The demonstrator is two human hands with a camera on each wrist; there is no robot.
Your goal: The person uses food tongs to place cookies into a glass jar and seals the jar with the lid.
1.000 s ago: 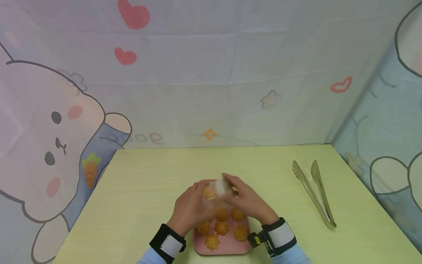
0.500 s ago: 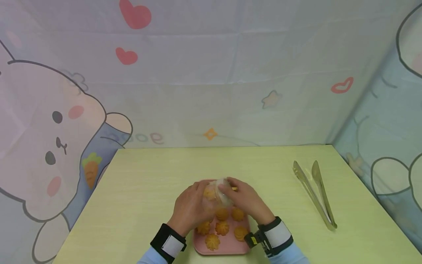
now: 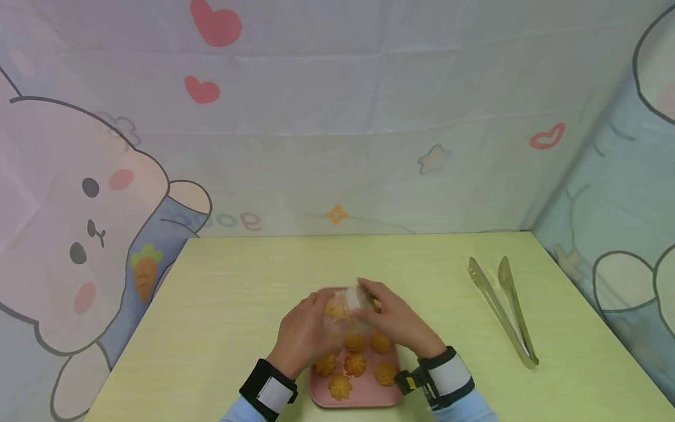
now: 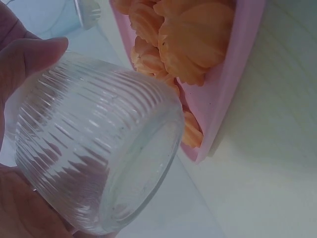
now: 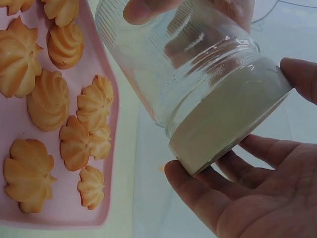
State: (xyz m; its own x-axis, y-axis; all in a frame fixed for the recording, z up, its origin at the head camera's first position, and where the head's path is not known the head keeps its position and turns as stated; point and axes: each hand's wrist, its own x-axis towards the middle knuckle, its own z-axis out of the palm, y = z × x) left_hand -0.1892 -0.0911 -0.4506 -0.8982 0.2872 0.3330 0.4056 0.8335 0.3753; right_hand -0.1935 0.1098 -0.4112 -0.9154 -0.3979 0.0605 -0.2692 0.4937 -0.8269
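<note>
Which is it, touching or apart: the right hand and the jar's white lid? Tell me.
Touching. The right wrist view shows the right hand with its fingers curled round the white lid of the glass jar.

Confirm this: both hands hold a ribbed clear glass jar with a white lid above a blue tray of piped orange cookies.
One detail is off: the rectangular plastic tray is pink, not blue, as the right wrist view shows. The rest stands: left hand and right hand hold the ribbed clear glass jar, white lid, above piped orange cookies.
</note>
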